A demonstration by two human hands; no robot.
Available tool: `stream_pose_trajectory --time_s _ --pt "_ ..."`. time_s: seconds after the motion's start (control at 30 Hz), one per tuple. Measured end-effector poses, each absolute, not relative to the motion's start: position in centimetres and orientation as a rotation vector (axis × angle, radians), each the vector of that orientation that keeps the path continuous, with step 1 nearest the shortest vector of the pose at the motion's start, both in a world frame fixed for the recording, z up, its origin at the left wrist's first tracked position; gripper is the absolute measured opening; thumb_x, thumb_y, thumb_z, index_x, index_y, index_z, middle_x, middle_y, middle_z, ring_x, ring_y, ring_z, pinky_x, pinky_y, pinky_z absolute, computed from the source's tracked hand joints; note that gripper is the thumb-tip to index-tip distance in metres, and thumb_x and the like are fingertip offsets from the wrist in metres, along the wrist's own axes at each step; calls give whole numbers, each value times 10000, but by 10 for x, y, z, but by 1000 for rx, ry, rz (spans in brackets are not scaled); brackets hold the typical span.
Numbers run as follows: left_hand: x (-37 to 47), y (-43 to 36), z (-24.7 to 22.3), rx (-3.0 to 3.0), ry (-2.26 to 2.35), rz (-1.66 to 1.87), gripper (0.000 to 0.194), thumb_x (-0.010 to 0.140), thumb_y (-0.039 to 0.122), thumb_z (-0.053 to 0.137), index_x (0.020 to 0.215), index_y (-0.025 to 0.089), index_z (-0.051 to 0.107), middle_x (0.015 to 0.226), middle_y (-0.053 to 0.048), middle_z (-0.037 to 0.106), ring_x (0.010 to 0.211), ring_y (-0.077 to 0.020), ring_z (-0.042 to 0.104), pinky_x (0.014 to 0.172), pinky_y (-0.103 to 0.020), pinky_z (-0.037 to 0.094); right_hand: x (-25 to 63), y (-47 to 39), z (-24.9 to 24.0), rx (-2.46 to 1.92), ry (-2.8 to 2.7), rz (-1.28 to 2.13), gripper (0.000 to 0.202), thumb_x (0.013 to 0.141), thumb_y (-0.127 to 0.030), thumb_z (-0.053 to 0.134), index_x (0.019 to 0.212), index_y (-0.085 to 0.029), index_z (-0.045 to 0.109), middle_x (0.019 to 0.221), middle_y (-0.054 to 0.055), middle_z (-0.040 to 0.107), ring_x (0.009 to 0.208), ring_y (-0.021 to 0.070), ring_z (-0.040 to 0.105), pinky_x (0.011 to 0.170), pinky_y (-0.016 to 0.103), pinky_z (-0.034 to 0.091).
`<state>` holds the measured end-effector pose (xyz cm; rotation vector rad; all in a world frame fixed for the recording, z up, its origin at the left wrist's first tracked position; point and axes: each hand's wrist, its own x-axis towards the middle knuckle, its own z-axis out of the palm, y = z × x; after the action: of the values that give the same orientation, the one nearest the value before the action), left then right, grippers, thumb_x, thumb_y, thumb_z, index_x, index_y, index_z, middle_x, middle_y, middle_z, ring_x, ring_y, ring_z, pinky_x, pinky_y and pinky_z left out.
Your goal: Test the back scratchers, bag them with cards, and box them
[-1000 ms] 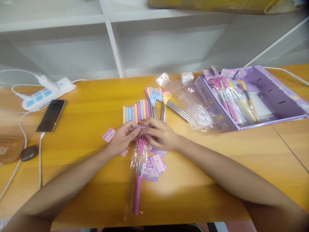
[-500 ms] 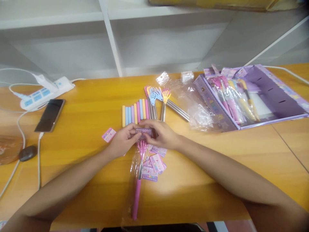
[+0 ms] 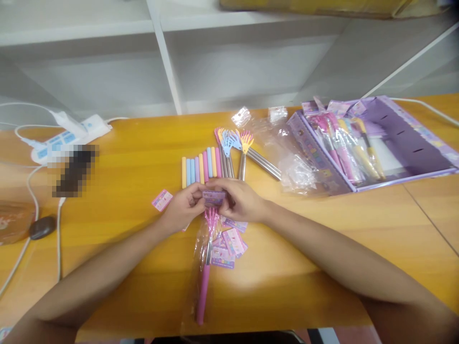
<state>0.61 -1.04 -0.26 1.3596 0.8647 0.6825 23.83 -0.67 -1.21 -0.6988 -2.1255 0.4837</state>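
Observation:
Between my hands is a small purple printed card [image 3: 214, 197]. My left hand [image 3: 184, 206] pinches its left end, and my right hand [image 3: 244, 198] grips its right end. Just below lies a pink back scratcher [image 3: 202, 291] in a clear plastic bag, its clawed head close under the card. More printed cards [image 3: 229, 248] overlap beside it, and a single pink card [image 3: 162, 200] rests left of my left hand. Beyond my fingers stands a row of pastel handles [image 3: 201, 165], next to metal rods with blue and yellow claw heads [image 3: 228, 142].
At the right, a purple display box [image 3: 401, 138] holds several bagged back scratchers. Empty clear bags [image 3: 297, 172] lie against its left side. A white power strip [image 3: 71, 136], cables, a blurred-out dark object [image 3: 76, 170] and a black mouse [image 3: 42, 228] occupy the left. Shelving rises behind.
My thumbs have moved apart toward the card's two ends, so more of its printed face shows. The card stays in nearly the same place.

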Motion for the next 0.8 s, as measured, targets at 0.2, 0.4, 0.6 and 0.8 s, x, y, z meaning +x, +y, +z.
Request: stream_pose_trajectory --time_s 0.2,0.4,0.6,0.8 --pt "6 -11 5 1224 746 554 574 831 245 917 1328 224 630 1247 -110 779 1027 -242 783 857 -332 632 238 -11 -12 -813 -2063 511 664 807 -69 552 1449 -233 507 1102 47 748 684 134 647 649 284 534" --pt "3 -5 4 1187 744 615 657 774 249 958 1345 192 639 1273 -149 774 1149 -298 766 968 -404 634 244 -10 -5 -1024 -1726 505 178 1073 -260 490 1117 -213 656 785 -2 656 638 147 589 639 289 471" --pt "-3 2 -5 1162 861 792 643 743 339 984 1272 170 661 1209 -139 785 1043 -274 773 857 -346 643 244 -20 25 -1094 -1815 788 536 1151 -550 367 847 -195 630 692 -2 613 638 143 596 639 280 450" --pt "-2 1 -11 989 906 887 546 730 363 990 1093 191 621 813 20 702 623 -137 665 572 -245 578 237 -80 66 -1209 -1961 1309 229 1035 -424 696 1046 -208 620 735 -49 622 613 121 552 558 242 404"
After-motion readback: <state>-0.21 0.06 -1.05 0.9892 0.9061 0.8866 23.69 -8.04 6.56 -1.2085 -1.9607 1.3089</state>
